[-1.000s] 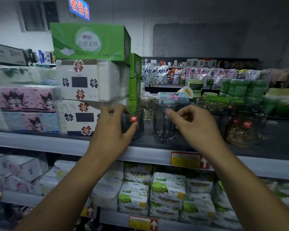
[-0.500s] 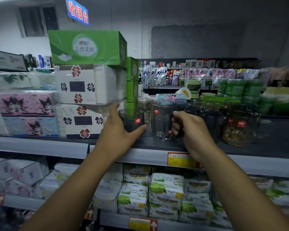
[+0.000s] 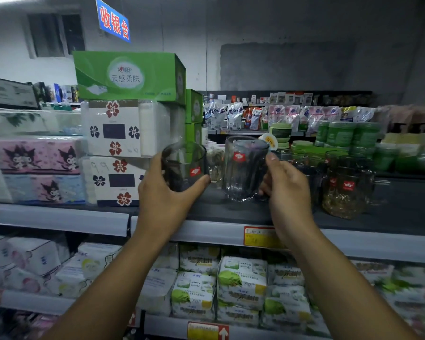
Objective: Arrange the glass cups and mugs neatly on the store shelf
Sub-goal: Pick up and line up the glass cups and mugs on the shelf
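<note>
Store shelf (image 3: 402, 209): left hand (image 3: 167, 200) grips a dark glass cup (image 3: 182, 165); right hand (image 3: 287, 192) grips a clear mug (image 3: 243, 168) just beside it.

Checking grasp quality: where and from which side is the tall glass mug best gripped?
By its handle, from the right: the tall glass mug is upright, handle toward the right hand, whose fingers curl round it; a dark glass cup in the left hand crowds its left.

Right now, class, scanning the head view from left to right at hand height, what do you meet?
Pink cartoon tissue packs → flower-print tissue packs → left hand → dark glass cup → clear glass mug → right hand → amber glass mug.
</note>
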